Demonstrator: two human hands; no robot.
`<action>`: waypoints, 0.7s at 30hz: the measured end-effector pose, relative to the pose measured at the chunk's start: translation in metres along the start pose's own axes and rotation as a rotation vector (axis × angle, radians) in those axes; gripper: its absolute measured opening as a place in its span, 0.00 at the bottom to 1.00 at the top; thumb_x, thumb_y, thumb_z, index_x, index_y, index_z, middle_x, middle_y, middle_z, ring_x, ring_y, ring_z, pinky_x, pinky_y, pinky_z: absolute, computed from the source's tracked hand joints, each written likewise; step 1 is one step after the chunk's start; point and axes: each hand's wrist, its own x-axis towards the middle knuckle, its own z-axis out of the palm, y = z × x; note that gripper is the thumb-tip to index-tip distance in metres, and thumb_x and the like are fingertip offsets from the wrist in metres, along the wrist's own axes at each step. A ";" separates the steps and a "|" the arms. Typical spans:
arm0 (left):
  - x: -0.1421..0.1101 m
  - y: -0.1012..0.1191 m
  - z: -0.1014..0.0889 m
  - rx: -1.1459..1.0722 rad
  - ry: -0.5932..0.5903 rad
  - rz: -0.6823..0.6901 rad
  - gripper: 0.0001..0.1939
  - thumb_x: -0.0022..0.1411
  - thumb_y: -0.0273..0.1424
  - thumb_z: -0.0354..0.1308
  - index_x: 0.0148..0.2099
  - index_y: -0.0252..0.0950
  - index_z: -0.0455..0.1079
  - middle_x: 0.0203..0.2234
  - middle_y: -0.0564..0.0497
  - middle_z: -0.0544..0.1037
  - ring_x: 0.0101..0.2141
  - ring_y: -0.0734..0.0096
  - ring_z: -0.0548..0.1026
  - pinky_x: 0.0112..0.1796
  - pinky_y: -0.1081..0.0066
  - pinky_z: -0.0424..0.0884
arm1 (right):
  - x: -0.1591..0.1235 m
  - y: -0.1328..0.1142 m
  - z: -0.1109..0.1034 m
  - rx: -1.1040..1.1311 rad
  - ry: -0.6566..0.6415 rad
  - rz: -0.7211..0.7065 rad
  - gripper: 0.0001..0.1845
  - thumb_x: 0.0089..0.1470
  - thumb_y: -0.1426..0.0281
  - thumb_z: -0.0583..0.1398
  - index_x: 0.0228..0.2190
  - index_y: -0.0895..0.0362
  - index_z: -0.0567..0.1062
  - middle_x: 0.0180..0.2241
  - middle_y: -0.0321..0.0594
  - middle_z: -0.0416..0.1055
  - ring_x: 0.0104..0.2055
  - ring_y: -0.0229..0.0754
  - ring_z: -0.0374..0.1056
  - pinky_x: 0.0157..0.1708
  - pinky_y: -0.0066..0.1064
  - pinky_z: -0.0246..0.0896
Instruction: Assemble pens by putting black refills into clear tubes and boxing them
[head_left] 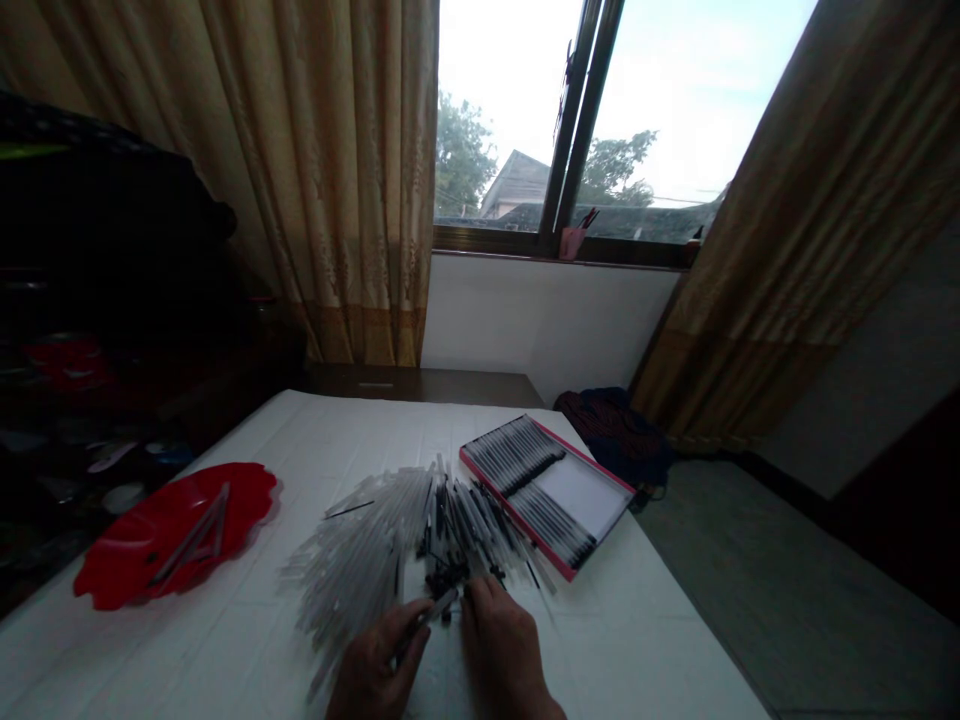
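Observation:
My left hand (381, 655) pinches a slim, clear pen (441, 606) near the table's front edge, its far end tilted up toward the right. Close beside it, my right hand (504, 640) has its fingers drawn together at a heap of small black pen caps (446, 576); what they grip, if anything, is hidden. A wide fan of clear pen barrels (349, 570) lies to the left of the caps. Behind the caps spread darker pens or refills (469, 515). At the right, a red-edged open box (622, 493) holds rows of clear pens with black ends.
A red scalloped plate (112, 575) with a few clear pieces in it sits on the left of the white table (607, 640). Dark clothing or cloth (619, 435) lies past the table's right corner. A pink cup (571, 243) stands on the windowsill.

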 end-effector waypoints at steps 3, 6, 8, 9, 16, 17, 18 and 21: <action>-0.001 0.003 -0.001 0.004 -0.006 0.050 0.12 0.61 0.33 0.56 0.48 0.45 0.72 0.36 0.51 0.82 0.36 0.68 0.81 0.38 0.77 0.75 | -0.006 0.006 -0.004 0.380 0.018 0.058 0.09 0.56 0.68 0.54 0.29 0.54 0.74 0.26 0.40 0.74 0.27 0.42 0.71 0.27 0.27 0.62; 0.000 0.008 -0.002 0.008 -0.036 0.083 0.12 0.62 0.32 0.56 0.48 0.44 0.72 0.36 0.50 0.82 0.35 0.69 0.80 0.38 0.77 0.75 | -0.010 0.009 -0.007 0.814 -0.018 0.189 0.18 0.54 0.55 0.56 0.32 0.56 0.75 0.27 0.41 0.74 0.22 0.39 0.68 0.23 0.28 0.63; 0.001 0.011 -0.002 0.006 -0.057 0.103 0.13 0.63 0.31 0.55 0.49 0.45 0.71 0.35 0.50 0.81 0.34 0.69 0.80 0.37 0.78 0.75 | -0.011 0.009 -0.008 0.996 -0.023 0.259 0.22 0.50 0.51 0.59 0.34 0.57 0.76 0.27 0.41 0.74 0.20 0.37 0.66 0.23 0.29 0.63; 0.001 0.012 -0.002 0.006 -0.064 0.115 0.13 0.63 0.31 0.54 0.50 0.45 0.70 0.35 0.50 0.81 0.33 0.70 0.80 0.36 0.78 0.74 | -0.011 0.008 -0.008 1.049 -0.022 0.277 0.23 0.48 0.50 0.60 0.34 0.57 0.77 0.26 0.40 0.74 0.20 0.37 0.65 0.23 0.29 0.63; -0.001 0.009 -0.001 0.045 -0.120 0.136 0.14 0.64 0.30 0.52 0.51 0.45 0.69 0.31 0.51 0.79 0.30 0.72 0.79 0.32 0.79 0.73 | -0.010 -0.002 -0.016 1.061 -0.013 0.215 0.21 0.47 0.51 0.62 0.32 0.56 0.79 0.24 0.39 0.72 0.23 0.38 0.67 0.24 0.29 0.65; -0.001 0.008 -0.001 0.048 -0.120 0.146 0.14 0.63 0.30 0.53 0.51 0.45 0.69 0.31 0.51 0.79 0.30 0.72 0.79 0.32 0.79 0.73 | -0.011 -0.002 -0.017 1.038 -0.009 0.187 0.20 0.48 0.52 0.62 0.32 0.56 0.79 0.25 0.39 0.73 0.23 0.38 0.67 0.24 0.28 0.65; -0.001 0.008 -0.001 0.050 -0.119 0.152 0.14 0.63 0.30 0.53 0.51 0.45 0.69 0.31 0.51 0.79 0.30 0.72 0.79 0.32 0.79 0.73 | -0.011 -0.002 -0.019 1.010 -0.003 0.160 0.19 0.49 0.53 0.61 0.33 0.56 0.79 0.27 0.40 0.73 0.23 0.38 0.67 0.24 0.28 0.65; 0.000 0.009 -0.002 0.053 -0.103 0.155 0.14 0.63 0.29 0.53 0.51 0.45 0.69 0.32 0.51 0.80 0.31 0.71 0.80 0.33 0.79 0.74 | -0.012 0.001 -0.022 0.928 0.020 0.118 0.18 0.52 0.55 0.59 0.34 0.55 0.78 0.29 0.42 0.74 0.25 0.39 0.69 0.26 0.28 0.66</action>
